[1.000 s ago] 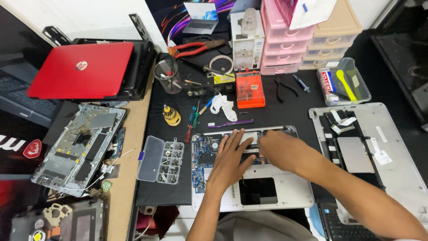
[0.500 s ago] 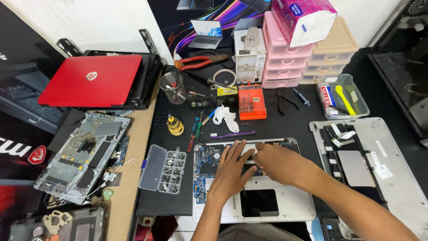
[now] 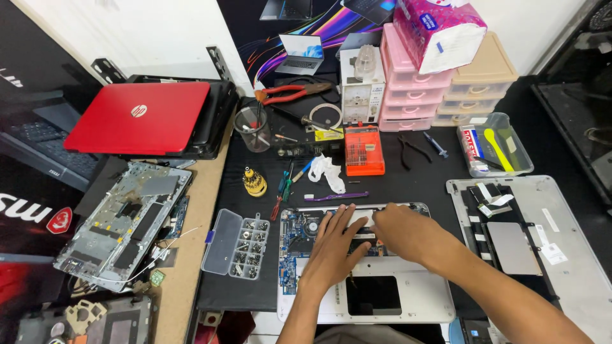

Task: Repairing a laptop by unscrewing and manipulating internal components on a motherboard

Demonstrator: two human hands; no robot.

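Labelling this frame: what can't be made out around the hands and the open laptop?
- Head view: whatever lies under the left hand and right hand on the open laptop base; the hands cover it.
- Parts in the clear screw organiser: too small.
- Grey laptop cover: cut off by the right edge.

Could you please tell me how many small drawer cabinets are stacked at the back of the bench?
2: a pink drawer cabinet under the tissue pack, and a beige drawer cabinet right beside it. Others may be hidden behind.
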